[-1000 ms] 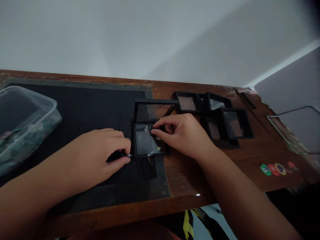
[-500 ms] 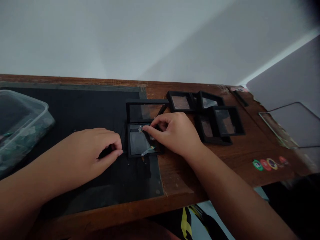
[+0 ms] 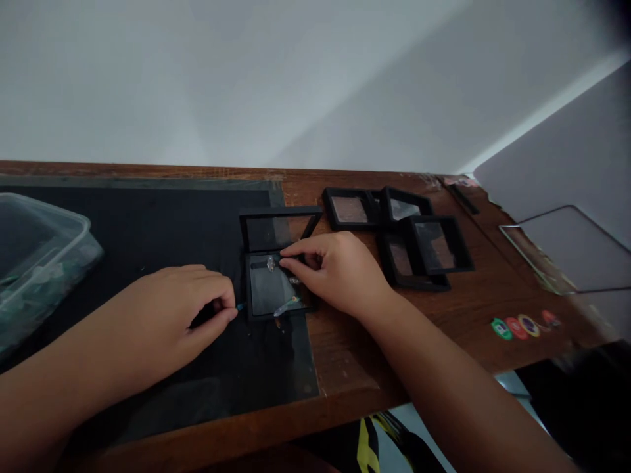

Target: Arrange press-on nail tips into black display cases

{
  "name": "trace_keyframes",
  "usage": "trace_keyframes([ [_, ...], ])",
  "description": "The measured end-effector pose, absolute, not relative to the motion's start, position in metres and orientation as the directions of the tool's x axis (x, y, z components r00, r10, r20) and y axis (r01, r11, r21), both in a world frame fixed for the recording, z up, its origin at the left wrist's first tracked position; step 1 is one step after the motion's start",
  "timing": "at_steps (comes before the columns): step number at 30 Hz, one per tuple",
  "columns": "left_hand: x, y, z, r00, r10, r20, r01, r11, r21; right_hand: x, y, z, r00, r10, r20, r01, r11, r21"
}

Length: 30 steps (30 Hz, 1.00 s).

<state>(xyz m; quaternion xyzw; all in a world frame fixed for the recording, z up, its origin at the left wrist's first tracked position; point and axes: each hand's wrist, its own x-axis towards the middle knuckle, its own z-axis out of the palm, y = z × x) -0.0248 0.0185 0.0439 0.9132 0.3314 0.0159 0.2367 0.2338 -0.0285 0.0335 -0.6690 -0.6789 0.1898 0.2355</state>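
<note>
A black frame case [image 3: 261,292] with a clear film lies open on the dark mat, its lid [image 3: 280,211] raised at the back. On the film are a small clear piece [image 3: 271,264], another clear piece [image 3: 294,280] near my right fingers, and a clear strip with a yellow-green spot [image 3: 286,306]. My right hand [image 3: 340,269] reaches over the case's right side, thumb and forefinger close together at its upper part; whether anything is between them is unclear. My left hand [image 3: 197,309], left of the case, pinches a tiny bluish thing [image 3: 240,307].
Several black frame cases [image 3: 424,246] lie heaped on the wooden table [image 3: 365,355] at the right. A clear plastic tub [image 3: 49,243] of greenish pieces stands at the left. Round stickers [image 3: 515,327] are on the table; a wire frame [image 3: 542,213] leans at far right.
My right fingertips have moved off the small clear piece, up and to its right. A bluish tip now shows at my left fingertips. The whole view has shifted slightly.
</note>
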Motion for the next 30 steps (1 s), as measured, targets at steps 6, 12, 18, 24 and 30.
trace_keyframes([
  [6, -0.025, 0.019, 0.043, 0.783, 0.607, -0.137, 0.595, -0.667, 0.448, 0.233, -0.029, 0.038, -0.022, 0.999, 0.035, 0.851, 0.037, -0.524],
  [12, -0.026, 0.019, 0.041, 0.773, 0.620, -0.135, 0.603, -0.651, 0.461, 0.234, -0.031, 0.037, -0.060, 0.993, 0.099, 0.727, 0.112, -0.678],
  [18, -0.026, 0.019, 0.041, 0.720, 0.669, -0.185, 0.663, -0.583, 0.469, 0.241, -0.034, 0.039, -0.037, 0.990, 0.133, 0.635, 0.126, -0.762],
  [24, -0.026, 0.022, 0.039, 0.680, 0.730, -0.066, 0.670, -0.583, 0.460, 0.244, -0.034, 0.040, -0.075, 0.989, 0.131, 0.642, 0.148, -0.752],
  [30, -0.025, 0.020, 0.039, 0.648, 0.748, 0.146, 0.639, -0.637, 0.432, 0.241, -0.034, 0.037, -0.142, 0.983, 0.118, 0.645, 0.182, -0.742],
])
